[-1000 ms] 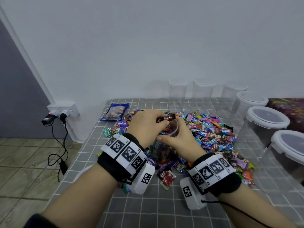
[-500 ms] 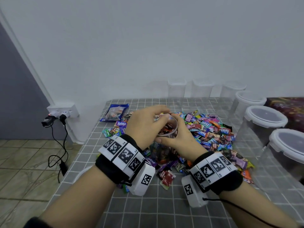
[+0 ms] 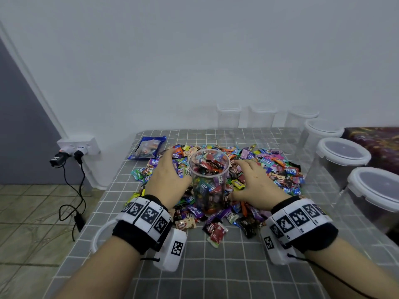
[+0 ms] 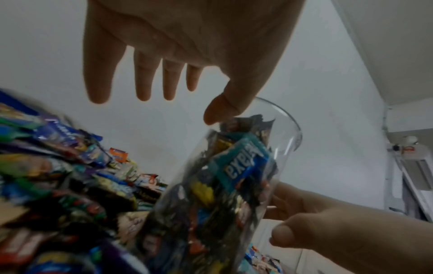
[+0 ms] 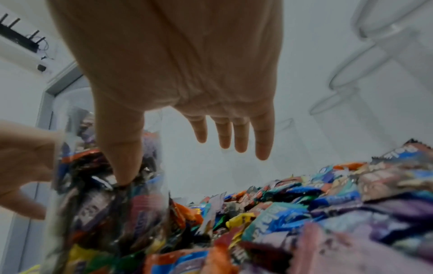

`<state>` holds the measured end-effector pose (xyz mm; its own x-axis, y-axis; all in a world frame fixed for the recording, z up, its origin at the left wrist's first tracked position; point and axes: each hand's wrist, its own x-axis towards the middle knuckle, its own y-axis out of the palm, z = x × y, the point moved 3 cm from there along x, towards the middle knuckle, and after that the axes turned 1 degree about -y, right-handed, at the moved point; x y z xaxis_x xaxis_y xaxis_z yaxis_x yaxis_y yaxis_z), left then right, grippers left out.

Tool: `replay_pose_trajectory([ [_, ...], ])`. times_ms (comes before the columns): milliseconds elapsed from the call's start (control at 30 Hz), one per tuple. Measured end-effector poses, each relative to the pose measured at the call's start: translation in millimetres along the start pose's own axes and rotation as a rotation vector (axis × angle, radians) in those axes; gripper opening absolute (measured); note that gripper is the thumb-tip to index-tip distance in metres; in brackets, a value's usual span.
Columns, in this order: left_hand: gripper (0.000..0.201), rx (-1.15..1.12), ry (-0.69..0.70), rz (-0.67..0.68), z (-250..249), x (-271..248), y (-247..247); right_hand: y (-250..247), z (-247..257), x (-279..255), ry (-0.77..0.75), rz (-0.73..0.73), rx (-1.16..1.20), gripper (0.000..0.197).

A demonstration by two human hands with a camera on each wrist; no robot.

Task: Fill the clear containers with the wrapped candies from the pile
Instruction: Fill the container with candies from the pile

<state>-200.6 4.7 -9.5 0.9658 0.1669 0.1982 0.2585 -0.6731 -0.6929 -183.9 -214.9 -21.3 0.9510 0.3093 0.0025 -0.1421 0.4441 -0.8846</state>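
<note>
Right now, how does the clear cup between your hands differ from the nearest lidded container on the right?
The clear cup has no lid; the lidded container wears a white snap-on lid.
The cup is packed with wrapped candies nearly to its rim; no candies show in the lidded container.
The cup stands in the candy pile; the lidded container stands apart from it at the table's right edge.
Both are clear plastic and upright.

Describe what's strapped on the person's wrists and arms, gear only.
Both forearms are bare. Each wrist wears a black band wrapped in white panels printed with square black-and-white fiducial markers. A white camera housing hangs under each wrist, also bearing a marker. A thin black cable trails from the right wrist unit along the forearm. No gloves.
</note>
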Motion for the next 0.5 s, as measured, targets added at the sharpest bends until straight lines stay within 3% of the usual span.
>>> replay_pose_trajectory([
  [100, 0.098, 0.199, -0.052, 0.206, 15, 6, 12, 1, -6, 2, 0.051, 0.057, -0.137, 0.101],
  [233, 0.113, 0.449, -0.101, 0.478, 21, 6, 26, 6, -12, 3, 0.106, 0.168, -0.215, 0.105],
  [500, 0.112, 0.622, -0.132, 0.619, 22, 9, 40, 20, -13, 10, 0.14, 0.326, -0.319, 0.111],
])
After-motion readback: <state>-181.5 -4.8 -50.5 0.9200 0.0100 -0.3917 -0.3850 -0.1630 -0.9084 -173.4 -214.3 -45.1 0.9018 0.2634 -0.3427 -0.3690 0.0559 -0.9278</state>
